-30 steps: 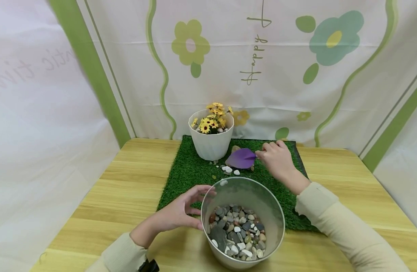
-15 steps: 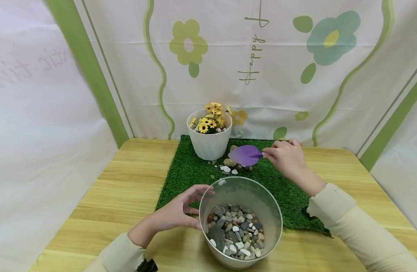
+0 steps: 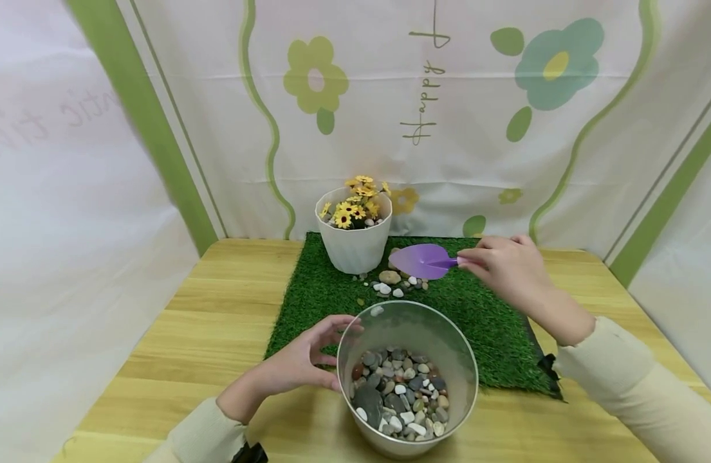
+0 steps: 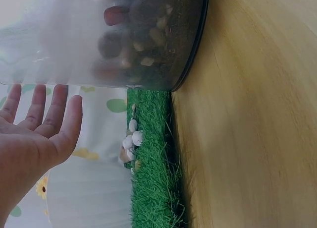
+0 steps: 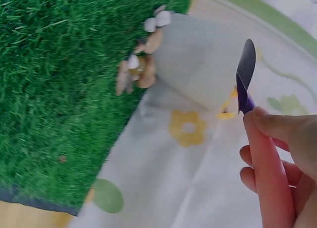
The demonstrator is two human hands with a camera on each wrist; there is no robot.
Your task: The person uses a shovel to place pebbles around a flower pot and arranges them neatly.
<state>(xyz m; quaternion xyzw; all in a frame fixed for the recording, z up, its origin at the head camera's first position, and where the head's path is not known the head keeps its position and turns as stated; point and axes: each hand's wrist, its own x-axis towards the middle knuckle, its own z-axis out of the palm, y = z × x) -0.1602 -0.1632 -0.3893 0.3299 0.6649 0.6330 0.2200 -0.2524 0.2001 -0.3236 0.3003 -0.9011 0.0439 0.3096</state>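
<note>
My right hand (image 3: 514, 273) holds a purple hand trowel (image 3: 420, 260) by its handle, the blade pointing left above the grass mat. Thumb and fingers wrap its pinkish handle (image 5: 267, 173) in the right wrist view. No stones show on the blade in the head view. With fingers fairly straight, my left hand (image 3: 300, 360) is at the left side of a clear bucket (image 3: 450, 350), fingertips right at its wall. Mixed pebbles (image 3: 398, 395), grey, white and brown, cover the bucket's bottom. A small heap of stones (image 3: 390, 278) lies on the mat under the trowel.
A white pot (image 3: 355, 249) with yellow flowers (image 3: 358, 209) and stones stands at the back of the green grass mat (image 3: 494, 350). The mat lies on a wooden table (image 3: 216, 321). Behind it hangs a patterned cloth (image 3: 378, 77).
The trowel and my right hand have moved right and lifted off the stones, uncovering more of the heap. My left hand and the bucket stay together.
</note>
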